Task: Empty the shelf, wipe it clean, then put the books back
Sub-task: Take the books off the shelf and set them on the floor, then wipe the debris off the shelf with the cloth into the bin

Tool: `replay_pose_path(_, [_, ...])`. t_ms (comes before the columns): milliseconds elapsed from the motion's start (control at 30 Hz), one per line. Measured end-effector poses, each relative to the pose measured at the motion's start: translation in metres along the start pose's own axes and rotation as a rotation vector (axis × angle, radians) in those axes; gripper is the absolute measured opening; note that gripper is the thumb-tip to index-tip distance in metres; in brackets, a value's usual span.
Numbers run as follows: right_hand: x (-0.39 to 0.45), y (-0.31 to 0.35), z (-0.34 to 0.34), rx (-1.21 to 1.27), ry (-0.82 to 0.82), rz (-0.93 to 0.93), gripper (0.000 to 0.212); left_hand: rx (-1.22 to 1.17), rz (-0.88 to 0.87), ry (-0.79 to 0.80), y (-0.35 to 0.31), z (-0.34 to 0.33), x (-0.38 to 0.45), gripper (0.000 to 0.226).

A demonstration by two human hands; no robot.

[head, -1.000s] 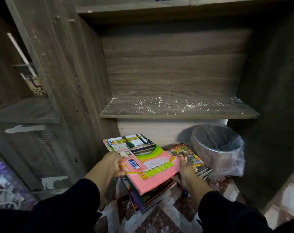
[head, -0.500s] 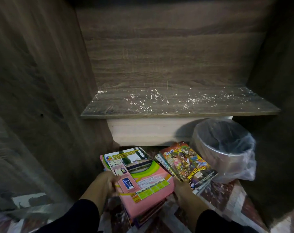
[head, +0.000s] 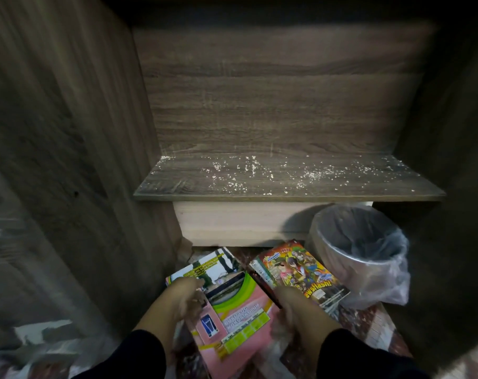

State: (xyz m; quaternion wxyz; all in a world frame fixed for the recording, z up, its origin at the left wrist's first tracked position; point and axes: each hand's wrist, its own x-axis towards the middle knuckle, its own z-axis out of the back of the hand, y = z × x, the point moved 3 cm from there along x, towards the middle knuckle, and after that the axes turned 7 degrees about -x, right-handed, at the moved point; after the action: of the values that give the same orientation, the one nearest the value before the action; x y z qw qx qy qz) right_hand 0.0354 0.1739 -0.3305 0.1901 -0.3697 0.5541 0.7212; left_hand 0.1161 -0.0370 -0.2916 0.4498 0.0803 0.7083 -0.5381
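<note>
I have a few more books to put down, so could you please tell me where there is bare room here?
The shelf board is bare from wall to wall, only dotted with white crumbs. The floor below is crowded: the pink book under both hands, the comic beside it and the bin on the right leave little room.

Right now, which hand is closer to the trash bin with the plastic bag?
Right. The right hand lies by the comic book, beside the bin. The left hand rests on the pink book, farther away.
</note>
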Motion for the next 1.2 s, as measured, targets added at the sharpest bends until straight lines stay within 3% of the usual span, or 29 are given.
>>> replay_pose_path(100, [-0.016, 0.016, 0.002, -0.044, 0.002, -0.045, 0.029, 0.022, -0.022, 0.061, -0.008, -0.012, -0.01, 0.01])
replay_pose_path(233, [-0.035, 0.042, 0.0, -0.05, 0.106, 0.005, 0.02, 0.044, -0.069, 0.125, -0.021, -0.031, -0.031, 0.011])
replay_pose_path(433, [-0.079, 0.096, 0.009, -0.123, 0.212, 0.18, 0.024, 0.084, -0.209, 0.141, -0.062, -0.048, -0.064, 0.014])
replay_pose_path(733, [-0.153, 0.213, 0.06, -0.094, 0.089, 0.493, 0.022, 0.117, -0.497, 0.189, -0.186, -0.071, -0.145, 0.013])
replay_pose_path(933, [-0.25, 0.312, 0.101, -0.029, -0.023, 0.844, 0.017, 0.114, -0.804, 0.223, -0.29, -0.09, -0.229, 0.009])
replay_pose_path(1200, [-0.325, 0.393, 0.121, 0.075, -0.235, 1.153, 0.016, -0.011, -1.108, 0.163, -0.371, -0.114, -0.314, 0.011])
